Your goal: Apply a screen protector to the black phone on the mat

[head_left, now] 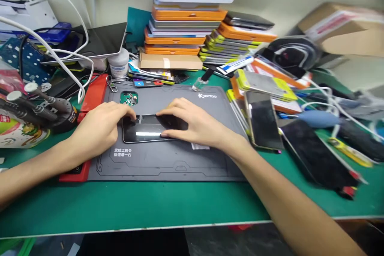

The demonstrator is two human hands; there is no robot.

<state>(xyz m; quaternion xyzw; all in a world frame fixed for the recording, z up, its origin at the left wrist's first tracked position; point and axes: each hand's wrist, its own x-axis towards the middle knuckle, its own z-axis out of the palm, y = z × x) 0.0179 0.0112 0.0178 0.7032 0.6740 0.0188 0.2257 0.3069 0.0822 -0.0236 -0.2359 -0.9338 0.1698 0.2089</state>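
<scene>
A black smartphone (147, 133) lies screen up on a grey work mat (168, 164), its long side running left to right. My left hand (103, 126) is curled at the phone's left end, fingertips on its upper left corner. Across the right half reaches my right hand (192, 124), thumb on the near edge and fingers on the far edge, gripping the phone between them. Behind my left hand, a small recess (129, 98) in the mat holds tiny metal parts. A clear bottle with a black cap (201, 82) stands at the mat's far edge.
Stacked boxes (186, 28) rise against the wall. On the right lie another phone (264, 120), a black pouch (318, 156) and a blue air blower (318, 119). Screwdrivers in a round holder (64, 114) stand left, near white cables (72, 78). The green table's front edge (135, 231) runs below.
</scene>
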